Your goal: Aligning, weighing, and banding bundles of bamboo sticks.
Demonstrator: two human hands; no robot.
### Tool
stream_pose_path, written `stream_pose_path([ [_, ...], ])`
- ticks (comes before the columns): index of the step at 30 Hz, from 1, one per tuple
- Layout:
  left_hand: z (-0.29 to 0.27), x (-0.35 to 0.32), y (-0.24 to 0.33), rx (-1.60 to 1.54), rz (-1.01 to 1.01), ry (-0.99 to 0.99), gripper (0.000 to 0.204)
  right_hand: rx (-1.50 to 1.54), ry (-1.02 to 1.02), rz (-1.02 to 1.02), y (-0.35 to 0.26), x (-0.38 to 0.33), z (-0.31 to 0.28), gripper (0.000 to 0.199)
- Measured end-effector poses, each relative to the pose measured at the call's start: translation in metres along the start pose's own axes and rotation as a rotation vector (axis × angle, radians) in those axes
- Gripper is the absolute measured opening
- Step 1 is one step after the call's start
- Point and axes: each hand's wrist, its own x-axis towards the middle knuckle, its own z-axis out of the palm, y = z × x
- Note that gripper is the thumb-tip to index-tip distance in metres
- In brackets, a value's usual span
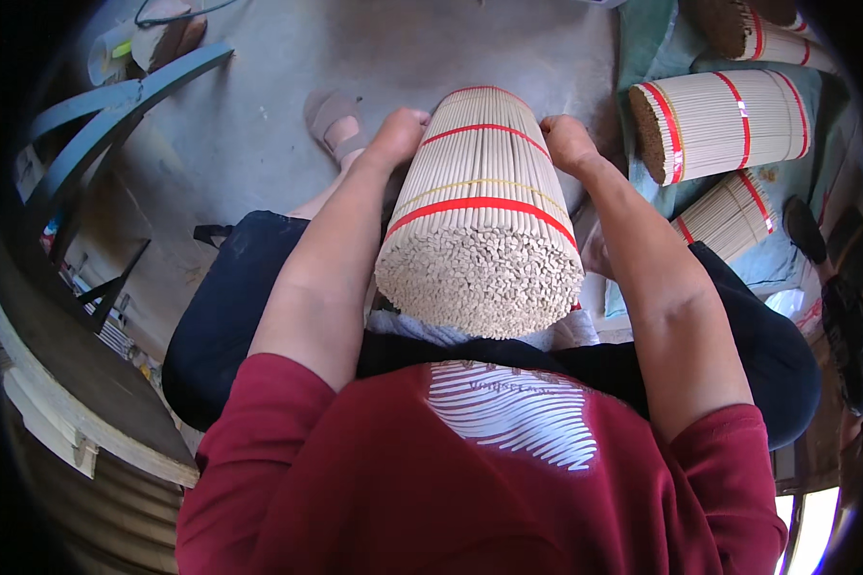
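Observation:
A large round bundle of thin, pale wooden sticks [482, 172] lies between my forearms, its packed stick ends turned toward me. Red straps circle it, along with a thin yellow band. At its far left side, my left hand [403, 134] is closed against the bundle. My right hand [570, 144] grips the opposite side, at about the same distance. The fingers of both hands are partly hidden. The near end of the bundle sits over my lap, just above a light grey cloth [422, 329].
To the right, more strapped stick bundles [729, 125] lie on a green-blue sheet [647, 48], including a smaller bundle [729, 218]. Blue curved metal legs [105, 110] stand at the left, near a round wooden edge [96, 436]. Another person's foot [804, 230] shows at the far right.

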Motion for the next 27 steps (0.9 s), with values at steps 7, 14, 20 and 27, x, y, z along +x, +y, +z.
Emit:
stream_pose_path([
  [7, -0.002, -0.009, 0.008, 0.127, 0.035, 0.030, 0.018, 0.045, 0.022, 0.070, -0.001, 0.005, 0.010, 0.027],
  [14, -0.005, -0.020, 0.013, 0.142, 0.071, 0.070, 0.019, 0.107, 0.039, 0.083, -0.008, -0.006, 0.010, 0.026],
  [20, 0.005, -0.043, -0.007, 0.255, 0.057, 0.133, 0.024, 0.346, -0.067, 0.358, -0.025, -0.048, 0.002, 0.037],
  [27, 0.005, -0.117, 0.050, -1.227, -0.388, -0.139, 0.048, 1.561, -0.380, 0.401, -0.078, -0.104, -0.015, 0.070],
])
